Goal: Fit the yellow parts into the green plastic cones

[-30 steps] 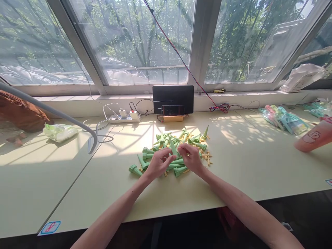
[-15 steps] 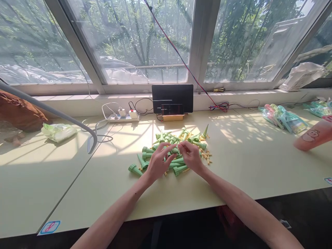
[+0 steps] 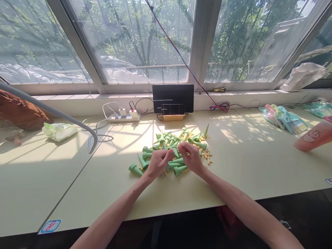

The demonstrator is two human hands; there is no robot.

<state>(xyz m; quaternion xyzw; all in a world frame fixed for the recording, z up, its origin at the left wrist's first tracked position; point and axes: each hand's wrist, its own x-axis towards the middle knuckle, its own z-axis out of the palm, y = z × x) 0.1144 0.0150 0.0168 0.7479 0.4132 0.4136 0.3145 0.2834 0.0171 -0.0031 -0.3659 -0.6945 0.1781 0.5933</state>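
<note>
Both hands are held close together, slightly apart, above a heap of green cones [image 3: 178,168] and yellow pegs [image 3: 208,157] at the middle of the table [image 3: 233,180]. On the left hand [image 3: 158,162], the fingers are curled inward and the thumb is brought against them. On the right hand [image 3: 191,158], the fingers are bunched into a pinch. In the gap between the 2 hands, 1 green cone [image 3: 175,152] is seen beside the left fingertips; whether it is gripped or merely lies behind them cannot be told. Whether anything small is pinched by the right fingers cannot be told either, as the tips are turned away.

Progress: work is judged to be underway, with most of the heap left. No separate finished pile is seen. Green cones and yellow pegs are found mixed together; most cones are laid on their sides, and 1 pointed cone [image 3: 205,131] is stood nearly upright at the far right edge. Several pegs are left loose at the right of the heap; others are partly covered by cones. Whether any peg is fitted into a cone cannot be made out, so no completed count is entered.
</note>
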